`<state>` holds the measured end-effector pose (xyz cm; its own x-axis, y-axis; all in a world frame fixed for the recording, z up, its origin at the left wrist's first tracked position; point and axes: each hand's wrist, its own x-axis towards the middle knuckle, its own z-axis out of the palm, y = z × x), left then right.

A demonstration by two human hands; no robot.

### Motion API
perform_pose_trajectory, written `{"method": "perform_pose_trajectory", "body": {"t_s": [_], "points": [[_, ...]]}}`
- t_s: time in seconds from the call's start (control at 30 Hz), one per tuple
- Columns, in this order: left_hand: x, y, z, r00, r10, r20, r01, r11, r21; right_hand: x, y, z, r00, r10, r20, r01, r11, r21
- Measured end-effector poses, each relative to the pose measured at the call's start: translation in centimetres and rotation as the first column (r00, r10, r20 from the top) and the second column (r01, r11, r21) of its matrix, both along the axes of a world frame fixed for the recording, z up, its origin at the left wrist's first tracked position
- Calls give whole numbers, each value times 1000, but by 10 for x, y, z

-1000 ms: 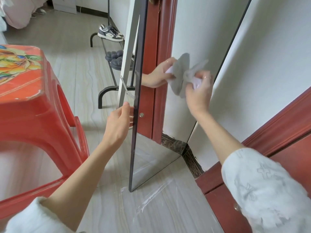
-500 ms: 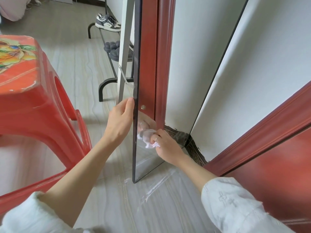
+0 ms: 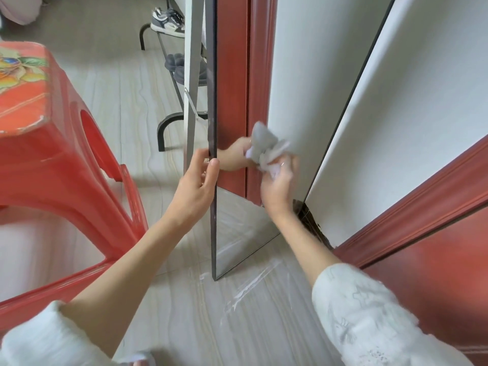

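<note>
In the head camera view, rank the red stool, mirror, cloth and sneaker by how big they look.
1. red stool and mirror: about alike, stool nearer, so not ranked
2. cloth
3. sneaker, farthest away

A head-worn wide-angle camera looks forward and down, near the mirror (image 3: 290, 88).

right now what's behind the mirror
Behind the mirror stands its white support leg, and past that a black shoe rack with a sneaker and dark slippers. The mirror covers the rack's right part, so what else sits there cannot be seen.
</note>
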<state>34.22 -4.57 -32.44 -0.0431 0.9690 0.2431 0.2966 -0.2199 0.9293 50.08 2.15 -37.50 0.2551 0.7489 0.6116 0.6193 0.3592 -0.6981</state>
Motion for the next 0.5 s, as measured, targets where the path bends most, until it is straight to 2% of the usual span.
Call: {"method": "perform_pose_trajectory", "body": {"t_s": [0.03, 0.1, 0.2, 0.27, 0.33, 0.43, 0.5], "points": [[1, 0, -1, 1000, 3, 7, -3, 1000, 6, -2, -11, -17, 998, 53, -13, -54, 996, -64], [5, 0, -5, 1000, 20, 1, -20, 1000, 11, 2, -30, -46, 992, 128, 21, -115, 942, -316], [10, -5, -12, 998, 48, -35, -49, 999, -22, 23, -42, -69, 957, 275, 92, -164, 774, -611], [13, -8, -21, 998, 50, -34, -52, 997, -63, 38, -44, -63, 981, 195, -2, -138, 688, -712], [18, -9, -29, 997, 64, -47, -69, 992, -107, 53, -39, -55, 990, 27, -139, -120, 671, -732], [28, -10, -32, 990, 141, -6, -141, 984, -106, 68, -24, -44, 951, -139, -275, -69, 774, -629], [32, -10, -28, 978, 199, 54, -196, 978, -65, 70, -9, -38, 883, -239, -404, -28, 833, -553]]}}
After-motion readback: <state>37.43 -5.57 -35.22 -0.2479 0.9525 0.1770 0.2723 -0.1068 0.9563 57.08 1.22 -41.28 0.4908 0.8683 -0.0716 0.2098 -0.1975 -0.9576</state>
